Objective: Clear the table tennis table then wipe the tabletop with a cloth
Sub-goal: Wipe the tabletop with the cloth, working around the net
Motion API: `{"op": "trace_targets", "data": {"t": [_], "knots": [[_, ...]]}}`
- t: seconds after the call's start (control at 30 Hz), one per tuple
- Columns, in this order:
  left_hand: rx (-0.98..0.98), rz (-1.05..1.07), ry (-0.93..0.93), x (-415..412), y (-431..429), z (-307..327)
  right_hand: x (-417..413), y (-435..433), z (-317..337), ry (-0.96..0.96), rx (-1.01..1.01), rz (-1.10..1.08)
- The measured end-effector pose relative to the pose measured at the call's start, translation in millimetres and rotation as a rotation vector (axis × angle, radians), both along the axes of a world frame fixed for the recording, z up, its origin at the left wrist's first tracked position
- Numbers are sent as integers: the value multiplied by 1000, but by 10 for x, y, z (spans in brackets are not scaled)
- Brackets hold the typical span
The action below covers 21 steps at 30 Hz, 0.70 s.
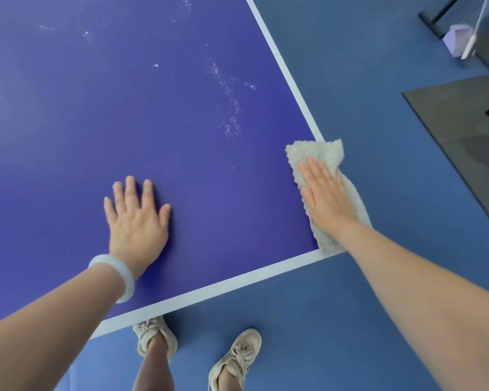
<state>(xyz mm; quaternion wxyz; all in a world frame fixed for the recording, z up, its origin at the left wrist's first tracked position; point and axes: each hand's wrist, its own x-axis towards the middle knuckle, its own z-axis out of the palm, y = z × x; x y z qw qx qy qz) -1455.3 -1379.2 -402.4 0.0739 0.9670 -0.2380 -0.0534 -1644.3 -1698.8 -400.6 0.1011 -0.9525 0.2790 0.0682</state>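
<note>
The blue table tennis tabletop with white edge lines fills the upper left of the view. A fluffy cream cloth lies over the table's near right corner, hanging partly past the right edge. My right hand presses flat on the cloth with straight fingers. My left hand rests flat on the bare tabletop near the front edge, fingers spread, a pale bangle on its wrist. White specks and droplets streak the surface beyond the cloth.
Blue floor surrounds the table. My two feet in beige sneakers stand just in front of the front edge. A dark mat lies at the right, and a lilac dustpan with a white handle stands at the top right.
</note>
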Motion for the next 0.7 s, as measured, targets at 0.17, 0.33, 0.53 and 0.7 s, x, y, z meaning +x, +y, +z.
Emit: {"op": "trace_targets", "data": {"t": [0.17,0.33,0.53,0.7], "knots": [[9,0,-32,-191,-207,-110,30,482,-27,-45,-27,155],[10,3,-38,-187,-189,-175,-364,480,14,2,-59,466],[27,22,-15,-190,-215,-144,-17,-420,37,24,-56,131],[31,24,-11,-190,-238,-102,248,12,-7,12,-3,111]]}}
